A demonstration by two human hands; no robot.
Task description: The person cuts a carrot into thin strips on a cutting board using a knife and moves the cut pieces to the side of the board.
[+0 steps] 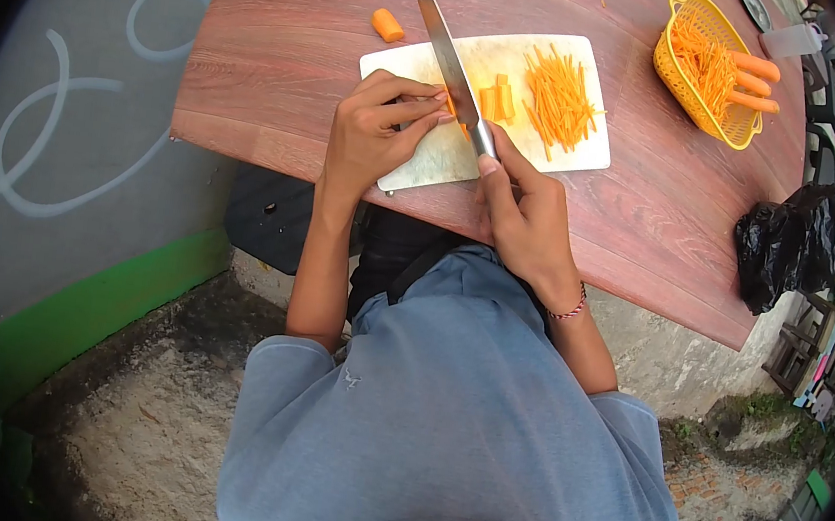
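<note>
My right hand (527, 216) is closed round the handle of a large kitchen knife (441, 40), its blade pointing away and to the left over a white cutting board (416, 170). Beside the blade, the fingertips of my left hand (380, 131) pinch a piece of carrot (451, 106), mostly hidden by fingers and knife. Right of the blade lie several flat carrot slices (498, 101). A pile of thin carrot strips (559, 101) covers the board's right side. A short carrot chunk (387, 25) rests on the table just past the board's far left corner.
A yellow plastic basket (666, 63) at the far right of the wooden table (295, 68) holds shredded carrot and several whole carrots (755, 66). Behind it is a clear plastic container (790, 41). A black plastic bag (789, 241) hangs by the right edge.
</note>
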